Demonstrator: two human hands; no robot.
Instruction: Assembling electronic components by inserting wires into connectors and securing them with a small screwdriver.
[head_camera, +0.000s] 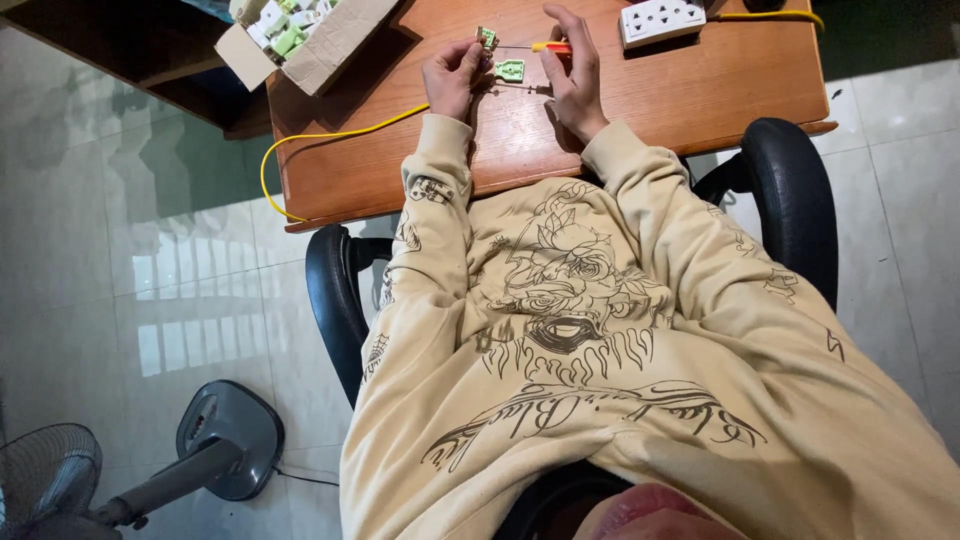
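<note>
Left hand (455, 78): my fingers pinch a small green plug part (487, 39), near the table's (640, 110) far edge.
Right hand (574, 75): clamped on the yellow-handled screwdriver (548, 46).
Risk: tip could slip off; the part is only pinched.

A single view is given, taken from a camera worn on the head and aimed steeply down along the body. The beige printed sweatshirt (600, 330) is seen closest, filling the near part of the frame. The brown wooden desk (690, 100) is seen at the far edge, the pale glossy tiled floor (130, 230) at the left
</note>
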